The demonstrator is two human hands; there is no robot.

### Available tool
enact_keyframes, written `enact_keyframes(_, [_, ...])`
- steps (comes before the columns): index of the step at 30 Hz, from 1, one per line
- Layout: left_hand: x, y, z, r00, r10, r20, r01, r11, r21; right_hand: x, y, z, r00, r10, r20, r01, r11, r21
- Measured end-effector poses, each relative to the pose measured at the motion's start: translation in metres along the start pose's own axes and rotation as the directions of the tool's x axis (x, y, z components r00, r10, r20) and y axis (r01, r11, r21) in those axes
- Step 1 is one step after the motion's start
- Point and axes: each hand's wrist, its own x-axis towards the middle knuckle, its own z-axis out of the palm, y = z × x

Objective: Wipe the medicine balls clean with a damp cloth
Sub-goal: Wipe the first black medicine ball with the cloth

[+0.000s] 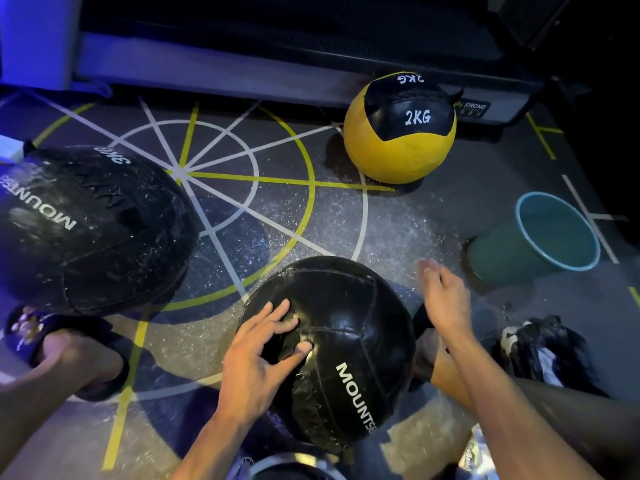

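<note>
Far left: large black medicine ball (86, 226) on the floor mat (391, 220), marked "MOUNT..." and "3KG", surface speckled with water drops; just below it a foot in a dark sandal (65, 344), sandal toe near the ball's underside, contact unclear.

Centre-left: mat carries white and yellow radial lines and arcs; patch between the balls glitters wet.

Bottom centre: second black ball (329, 351), "MOUNT..." print facing the camera, glossy and wet; left hand (263, 355) lies on its upper left face, fingers spread and slightly bent, thumb tip and fingertips pressing the leather, nothing pinched; so hand is flat/open on the ball.

Right of that: right hand (440, 292) in the air just beside the ball's upper right edge, not touching it; fingers extended, loosely together, motion-blurred at the tips, empty.

Upper right of centre: yellow-and-black ball (398, 133) marked "2KG", sitting well apart from both hands, against the base of a grey machine frame (242, 74) at the back.

Right: teal bucket (540, 237) upright on the mat, near the right hand, rim pale; contents hard to tell.

Lower right: dark crumpled cloth (540, 351) with white patches lying on the mat beside the right forearm; neither hand touches it.
</note>
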Motion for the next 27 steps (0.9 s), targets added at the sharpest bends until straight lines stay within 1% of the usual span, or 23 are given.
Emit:
enact_keyframes(2, [-0.001,0.001,0.002,1.0,0.0,0.006,0.0,1.0,0.005,-0.006,-0.007,-0.002,0.997,-0.077,-0.003,0.078,0.997,0.022])
enact_keyframes(4, [-0.001,0.003,0.003,1.0,0.002,0.004,-0.002,1.0,0.004,-0.019,-0.016,0.002,0.982,-0.163,0.094,0.163,0.987,0.014])
enact_keyframes(5, [-0.002,0.003,0.003,1.0,0.0,0.006,0.0,1.0,0.001,-0.026,-0.016,0.007,0.959,-0.237,0.157,0.246,0.969,-0.038])
enact_keyframes(7, [-0.001,0.004,0.003,1.0,-0.01,0.005,0.011,1.0,-0.009,-0.034,-0.003,0.023,0.88,-0.412,0.238,0.456,0.871,-0.181])
enact_keyframes(8, [-0.001,0.004,0.003,1.0,-0.019,0.0,0.019,1.0,-0.013,-0.038,0.004,0.029,0.847,-0.473,0.244,0.524,0.821,-0.227])
enact_keyframes(9, [-0.001,0.005,0.002,1.0,-0.025,-0.003,0.025,1.0,-0.014,-0.041,0.009,0.033,0.827,-0.515,0.227,0.561,0.784,-0.264])
enact_keyframes(11, [-0.002,0.004,0.001,1.0,-0.027,0.004,0.027,1.0,-0.012,-0.042,0.012,0.035,0.771,-0.613,0.17,0.635,0.721,-0.277])
enact_keyframes(12, [-0.002,0.004,0.0,1.0,-0.025,0.009,0.025,1.0,-0.01,-0.041,0.009,0.034,0.761,-0.628,0.162,0.647,0.715,-0.265])
enact_keyframes(13, [-0.002,0.004,0.0,1.0,-0.024,0.015,0.024,1.0,-0.009,-0.038,0.006,0.034,0.767,-0.619,0.169,0.641,0.727,-0.246])
enact_keyframes(14, [-0.003,0.004,0.0,1.0,-0.022,0.021,0.023,1.0,-0.007,-0.03,0.002,0.035,0.789,-0.586,0.184,0.614,0.758,-0.219])
enact_keyframes(15, [-0.003,0.005,0.0,0.999,-0.022,0.029,0.022,1.0,-0.003,-0.018,-0.004,0.036,0.824,-0.529,0.204,0.564,0.802,-0.197])
enact_keyframes(17, [-0.004,0.007,0.001,0.999,-0.031,0.037,0.031,1.0,0.003,0.008,-0.016,0.038,0.896,-0.365,0.255,0.415,0.892,-0.182])
enact_keyframes(18, [-0.004,0.007,0.0,0.999,-0.039,0.036,0.039,0.999,-0.001,0.019,-0.021,0.039,0.912,-0.296,0.283,0.355,0.916,-0.185])
enact_keyframes(19, [-0.004,0.007,-0.001,0.999,-0.043,0.03,0.043,0.999,-0.005,0.024,-0.025,0.039,0.911,-0.26,0.321,0.33,0.926,-0.185])
enact_keyframes(20, [-0.004,0.006,-0.002,0.999,-0.045,0.026,0.045,0.999,-0.006,0.024,-0.03,0.037,0.894,-0.263,0.363,0.347,0.919,-0.188])
enact_keyframes(23, [-0.004,0.005,-0.004,0.998,-0.053,0.023,0.053,0.999,0.0,0.008,-0.038,0.025,0.788,-0.376,0.488,0.525,0.825,-0.212])
enact_keyframes(24, [-0.005,0.005,-0.003,0.998,-0.056,0.03,0.056,0.998,-0.001,0.006,-0.037,0.021,0.774,-0.378,0.509,0.542,0.811,-0.222])
enact_keyframes(25, [-0.005,0.007,-0.002,0.998,-0.055,0.038,0.055,0.998,0.0,0.009,-0.036,0.017,0.786,-0.347,0.511,0.516,0.823,-0.236])
enact_keyframes(27, [-0.006,0.011,0.002,0.998,-0.042,0.047,0.041,0.999,0.016,0.018,-0.036,0.012,0.845,-0.258,0.469,0.406,0.88,-0.246])
